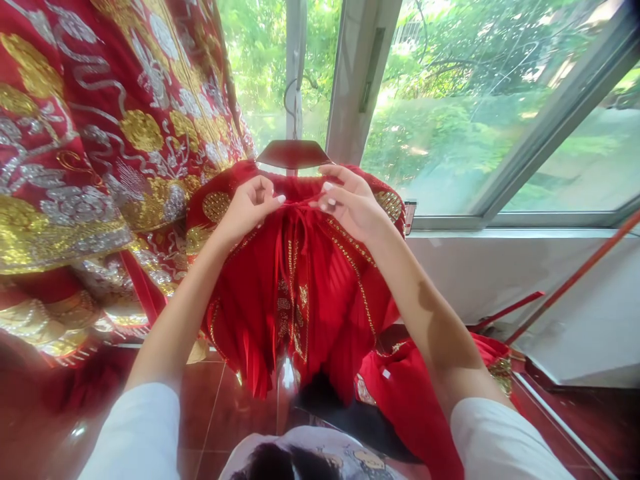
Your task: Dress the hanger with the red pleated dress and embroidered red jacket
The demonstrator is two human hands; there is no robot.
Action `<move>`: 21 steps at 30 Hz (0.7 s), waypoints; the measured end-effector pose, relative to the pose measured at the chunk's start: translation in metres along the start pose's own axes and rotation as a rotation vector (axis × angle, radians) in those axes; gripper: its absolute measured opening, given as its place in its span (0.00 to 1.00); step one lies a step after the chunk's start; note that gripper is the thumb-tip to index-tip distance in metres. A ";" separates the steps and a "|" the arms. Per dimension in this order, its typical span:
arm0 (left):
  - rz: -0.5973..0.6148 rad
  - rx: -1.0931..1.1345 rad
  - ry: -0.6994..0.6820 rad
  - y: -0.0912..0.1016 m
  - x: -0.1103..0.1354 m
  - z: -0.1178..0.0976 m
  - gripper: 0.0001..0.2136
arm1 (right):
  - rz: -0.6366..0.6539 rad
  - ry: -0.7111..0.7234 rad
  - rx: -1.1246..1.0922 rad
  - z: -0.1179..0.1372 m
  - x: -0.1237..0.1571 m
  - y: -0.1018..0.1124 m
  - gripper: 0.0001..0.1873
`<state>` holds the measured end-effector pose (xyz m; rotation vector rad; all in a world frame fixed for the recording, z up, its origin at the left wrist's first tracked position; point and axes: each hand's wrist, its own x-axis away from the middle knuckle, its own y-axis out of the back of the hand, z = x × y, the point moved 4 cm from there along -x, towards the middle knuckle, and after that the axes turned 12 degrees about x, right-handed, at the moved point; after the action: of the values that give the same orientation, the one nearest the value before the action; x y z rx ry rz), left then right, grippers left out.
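A red pleated skirt with gold embroidery hangs from a dark hanger in front of the window. My left hand pinches the skirt's waistband just left of centre, fingers curled shut on the cloth. My right hand grips the same waistband to the right, fingers bent round the red ties at the middle. The two hands are a few centimetres apart at the top of the skirt.
A large red garment with gold and silver embroidery hangs at the left, touching the skirt. More red cloth lies on the floor at lower right. The window frame and white sill stand behind. Red rods lean at right.
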<state>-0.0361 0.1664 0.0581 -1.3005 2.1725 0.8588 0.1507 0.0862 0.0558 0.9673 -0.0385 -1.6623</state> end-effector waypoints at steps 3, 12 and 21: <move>0.004 -0.206 -0.068 0.010 -0.002 -0.006 0.15 | -0.039 -0.058 0.056 -0.003 0.004 0.007 0.24; 0.092 -0.139 -0.026 0.018 0.004 -0.002 0.16 | 0.000 -0.046 0.099 -0.014 0.010 0.019 0.20; -0.098 -0.669 -0.066 0.088 -0.005 -0.027 0.19 | -0.724 0.074 0.591 -0.043 0.040 0.060 0.20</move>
<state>-0.1138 0.1817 0.1045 -1.6224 1.8059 1.6459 0.2244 0.0515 0.0349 1.6174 -0.1508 -2.3394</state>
